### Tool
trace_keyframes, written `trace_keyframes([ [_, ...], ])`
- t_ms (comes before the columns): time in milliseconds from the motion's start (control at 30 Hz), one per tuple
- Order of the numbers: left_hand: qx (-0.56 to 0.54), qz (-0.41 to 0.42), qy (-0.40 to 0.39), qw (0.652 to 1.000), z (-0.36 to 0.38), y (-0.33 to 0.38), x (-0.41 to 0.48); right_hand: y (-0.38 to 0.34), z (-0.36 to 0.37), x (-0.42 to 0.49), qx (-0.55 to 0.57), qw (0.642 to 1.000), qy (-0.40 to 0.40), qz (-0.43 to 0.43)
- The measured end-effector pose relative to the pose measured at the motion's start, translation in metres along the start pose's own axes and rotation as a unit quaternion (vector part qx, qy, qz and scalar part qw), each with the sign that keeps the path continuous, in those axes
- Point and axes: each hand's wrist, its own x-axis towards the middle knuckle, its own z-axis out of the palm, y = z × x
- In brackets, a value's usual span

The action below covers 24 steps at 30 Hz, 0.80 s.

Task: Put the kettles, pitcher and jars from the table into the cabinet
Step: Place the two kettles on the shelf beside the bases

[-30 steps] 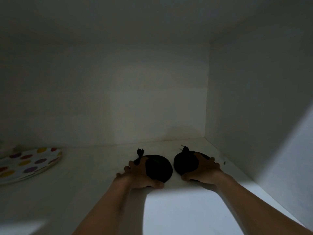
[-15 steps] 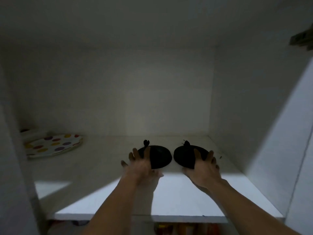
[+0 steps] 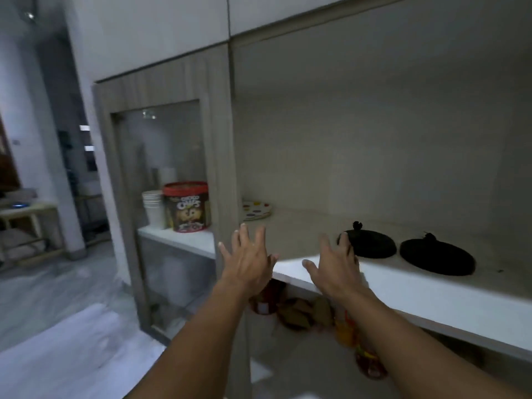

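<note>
Two flat black round kettle bases lie side by side on the white cabinet shelf (image 3: 417, 289), each with a small plug at its back: the left base (image 3: 370, 243) and the right base (image 3: 437, 256). My left hand (image 3: 247, 259) hovers in front of the shelf's left end, fingers spread, holding nothing. My right hand (image 3: 335, 262) is also spread and empty, its fingertips just in front of the left base. No kettle, pitcher or jar is in view.
A polka-dot plate (image 3: 256, 210) lies at the shelf's back left. Behind a glass door (image 3: 161, 180) to the left stand a cereal tub (image 3: 187, 207) and stacked paper cups (image 3: 152, 208). Packets and jars (image 3: 290, 309) fill the shelf below. A side table (image 3: 26, 210) stands far left.
Both hands have let go of the two black bases and drawn back out of the cabinet. My view has pulled away and turned left, showing the cabinet front and room.
</note>
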Motion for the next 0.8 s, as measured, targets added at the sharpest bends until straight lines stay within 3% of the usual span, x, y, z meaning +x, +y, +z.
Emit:
trace_keyframes([
  [167, 0.034, -0.106, 0.048, 0.993, -0.054, -0.1, -0.055, -0.12, 0.037, -0.031, 0.042, 0.992, -0.046, -0.111],
  [500, 0.099, -0.336, 0.027, 0.936, -0.146, -0.322, -0.252, -0.361, 0.153, -0.189, 0.084, 0.94, -0.186, -0.271],
  [667, 0.095, -0.426, 0.017, 0.9, -0.157, -0.405, -0.344, -0.431, 0.206, -0.274, 0.077, 0.902, -0.272, -0.327],
  [800, 0.056, -0.51, 0.086, 0.854, -0.148, -0.438, -0.387, -0.458, 0.245, -0.314, 0.078, 0.884, -0.339, -0.313],
])
